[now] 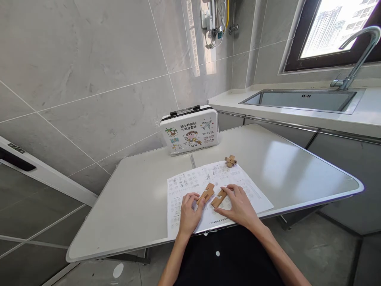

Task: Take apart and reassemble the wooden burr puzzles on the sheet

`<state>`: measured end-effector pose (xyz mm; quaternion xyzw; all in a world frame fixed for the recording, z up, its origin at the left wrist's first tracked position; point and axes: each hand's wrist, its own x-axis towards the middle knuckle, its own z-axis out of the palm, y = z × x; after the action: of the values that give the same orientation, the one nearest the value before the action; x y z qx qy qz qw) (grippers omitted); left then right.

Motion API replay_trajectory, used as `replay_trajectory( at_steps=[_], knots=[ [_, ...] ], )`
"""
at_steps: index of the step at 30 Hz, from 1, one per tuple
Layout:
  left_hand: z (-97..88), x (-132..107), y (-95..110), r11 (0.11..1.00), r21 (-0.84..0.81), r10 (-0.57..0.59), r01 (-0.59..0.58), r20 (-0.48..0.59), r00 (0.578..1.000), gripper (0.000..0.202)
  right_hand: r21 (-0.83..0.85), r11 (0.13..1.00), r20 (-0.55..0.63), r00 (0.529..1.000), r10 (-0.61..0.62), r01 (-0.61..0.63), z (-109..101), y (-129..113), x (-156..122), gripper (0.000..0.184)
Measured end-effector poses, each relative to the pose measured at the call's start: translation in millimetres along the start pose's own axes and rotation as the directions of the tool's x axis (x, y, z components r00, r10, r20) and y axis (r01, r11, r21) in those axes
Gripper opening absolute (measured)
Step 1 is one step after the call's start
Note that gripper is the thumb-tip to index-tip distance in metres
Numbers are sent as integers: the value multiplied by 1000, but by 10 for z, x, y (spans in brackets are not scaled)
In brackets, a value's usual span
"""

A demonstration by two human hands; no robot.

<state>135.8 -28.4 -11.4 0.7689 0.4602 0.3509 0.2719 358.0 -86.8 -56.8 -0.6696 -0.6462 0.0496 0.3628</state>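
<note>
My left hand grips a notched wooden puzzle piece between thumb and fingers, its free end pointing up and to the right. A second notched wooden puzzle piece is pinched at both ends by my right hand. The two pieces are close together but apart, above a printed instruction sheet with rows of small diagrams. Near the sheet's far right edge lies an interlocked wooden puzzle of crossed bars.
A white cartoon-printed case with a black handle stands on the folding table against the tiled wall. To the right are a counter with a sink and a faucet. A white-framed dark panel is on the left.
</note>
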Motion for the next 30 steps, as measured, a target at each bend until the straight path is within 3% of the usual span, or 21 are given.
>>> replay_trajectory(
  at_steps=[10,18,22,30],
  knots=[
    [-20,25,27,995,-84,-50,50,2,999,27,98,994,73,995,-65,58,-18,113,-13,26],
    [-26,29,-5,993,-112,-33,29,-28,999,31,136,990,161,985,-58,36,-69,97,-11,28],
    [-34,24,15,990,-128,-67,60,-52,996,36,231,973,159,987,-30,-8,-120,46,-26,34],
    [-31,-3,35,918,-354,-171,179,54,984,37,455,875,234,970,64,-168,-246,-141,59,44]
  ],
)
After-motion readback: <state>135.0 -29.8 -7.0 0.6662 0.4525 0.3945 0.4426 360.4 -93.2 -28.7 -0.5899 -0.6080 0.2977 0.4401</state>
